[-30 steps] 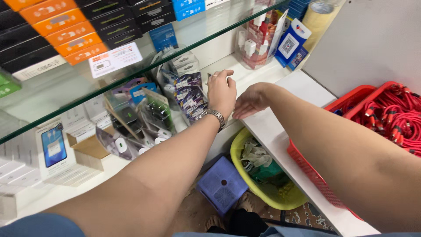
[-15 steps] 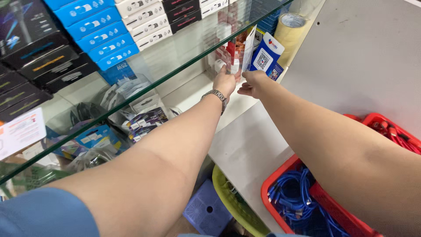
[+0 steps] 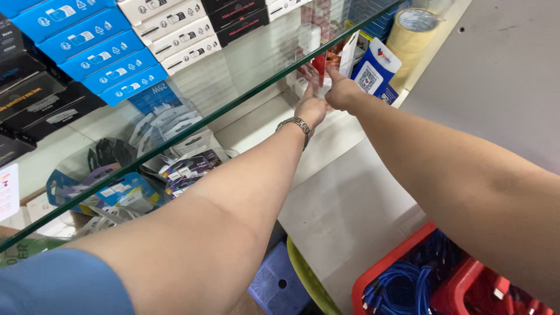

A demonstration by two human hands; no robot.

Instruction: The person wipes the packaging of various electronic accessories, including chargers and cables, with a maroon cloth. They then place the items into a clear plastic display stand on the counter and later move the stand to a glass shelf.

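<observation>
Glass is covering the long green-edged shelf (image 3: 233, 99), and both arms are reaching under it. The left hand (image 3: 312, 105), with a silver metal watch (image 3: 296, 124) on its wrist, is spreading its fingers flat against a clear plastic box of small red packets (image 3: 319, 61). The right hand (image 3: 341, 93) is touching it too; I cannot tell if it is gripping. A blue and white card (image 3: 373, 70) is standing just beside.

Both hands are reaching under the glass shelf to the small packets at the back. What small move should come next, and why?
Probably close the left hand on one red packet: its fingers look open at the packets, and the right hand is beside it under the glass shelf.
</observation>
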